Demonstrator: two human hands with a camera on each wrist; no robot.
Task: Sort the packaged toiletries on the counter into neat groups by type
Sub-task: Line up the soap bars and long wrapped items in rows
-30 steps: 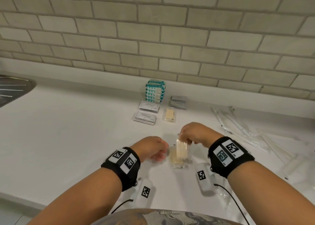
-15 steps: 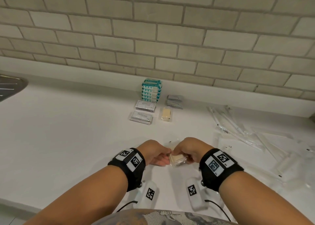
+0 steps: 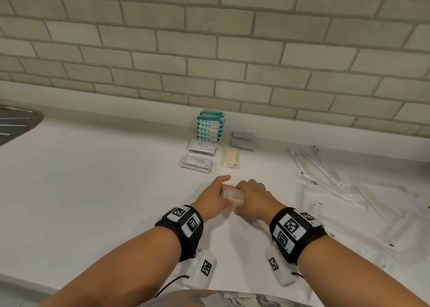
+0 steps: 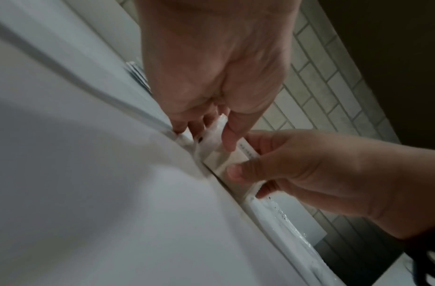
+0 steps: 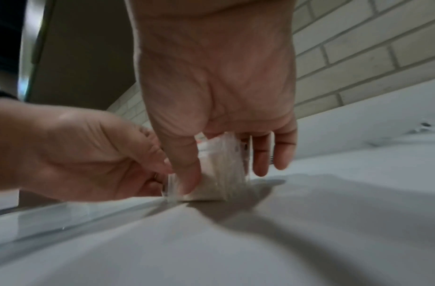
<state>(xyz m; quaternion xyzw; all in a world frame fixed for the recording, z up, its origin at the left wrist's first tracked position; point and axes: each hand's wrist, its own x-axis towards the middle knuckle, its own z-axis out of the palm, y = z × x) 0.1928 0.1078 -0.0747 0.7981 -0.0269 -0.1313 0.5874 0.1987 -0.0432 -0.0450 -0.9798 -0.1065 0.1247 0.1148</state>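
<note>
Both hands hold a small stack of clear-wrapped soap bars (image 3: 232, 196) low over the white counter (image 3: 104, 190), a little in front of the sorted groups. My left hand (image 3: 224, 188) grips its left side, thumb stretched forward. My right hand (image 3: 239, 197) pinches the right side. In the left wrist view the left fingers (image 4: 228, 139) press the crinkled wrapper of the soap (image 4: 226, 158). In the right wrist view the right thumb and fingers (image 5: 260, 160) clamp the soap stack (image 5: 221, 174), whose bottom edge touches the counter. One wrapped soap bar (image 3: 230, 158) lies ahead.
Against the tiled wall stands a teal wipes stack (image 3: 210, 126), with two piles of white sachets (image 3: 199, 155) in front and grey sachets (image 3: 242, 141) to the right. Long clear-wrapped items (image 3: 325, 178) are scattered on the right. A sink edge (image 3: 16, 122) shows far left.
The right hand laid its upright soap packet flat with the others, both hands closed on the stack, and they moved it forward toward the sorted groups.
</note>
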